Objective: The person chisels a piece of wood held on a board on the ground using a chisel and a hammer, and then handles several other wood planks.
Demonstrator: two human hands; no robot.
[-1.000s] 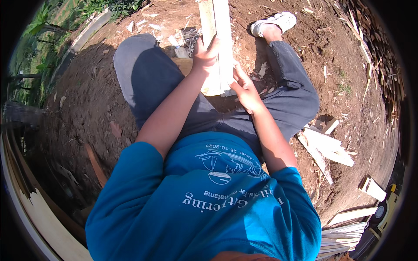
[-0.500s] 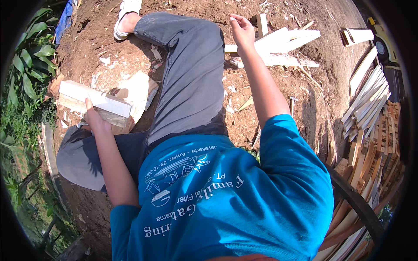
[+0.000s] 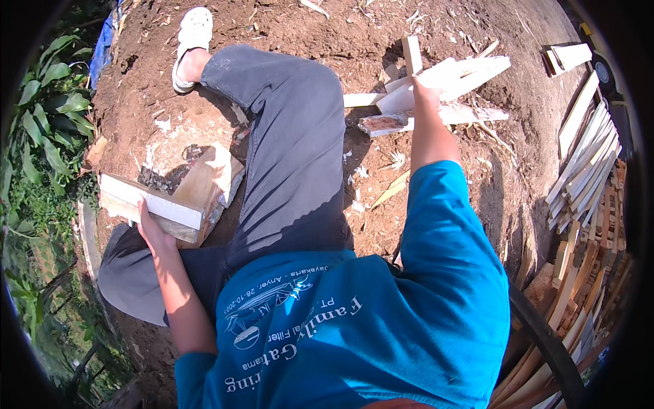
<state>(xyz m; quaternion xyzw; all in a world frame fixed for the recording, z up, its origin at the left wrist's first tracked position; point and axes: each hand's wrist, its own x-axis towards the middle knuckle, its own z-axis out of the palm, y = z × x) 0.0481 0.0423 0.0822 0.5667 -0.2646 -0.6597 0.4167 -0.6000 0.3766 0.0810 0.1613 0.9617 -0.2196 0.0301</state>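
My left hand [image 3: 156, 234] is wrapped round a pale squared wooden block [image 3: 151, 200], with one finger laid against its side. The block lies across a larger chunk of wood [image 3: 208, 170], beside my bent left leg. On the right, my right hand [image 3: 427, 95] is at a heap of split wood pieces, touching a pale slab [image 3: 470, 76]. Its fingers are mostly hidden, so I cannot tell how they are set. A rough-edged strip [image 3: 470, 114] lies just nearer than the slab, and a short wooden post [image 3: 411, 54] stands beyond my hand.
Wood chips and shavings litter the brown soil [image 3: 286, 31]. At the right are stacked pale slats [image 3: 587, 160] and a pile of wood offcuts [image 3: 579, 266]. A dark curved bar [image 3: 545, 334] passes near my right side. Green plants [image 3: 44, 116] line the left edge.
My right hand has come down from above the split wood and moved right onto it. My left hand keeps hold of the block. The whole view has shifted slightly.
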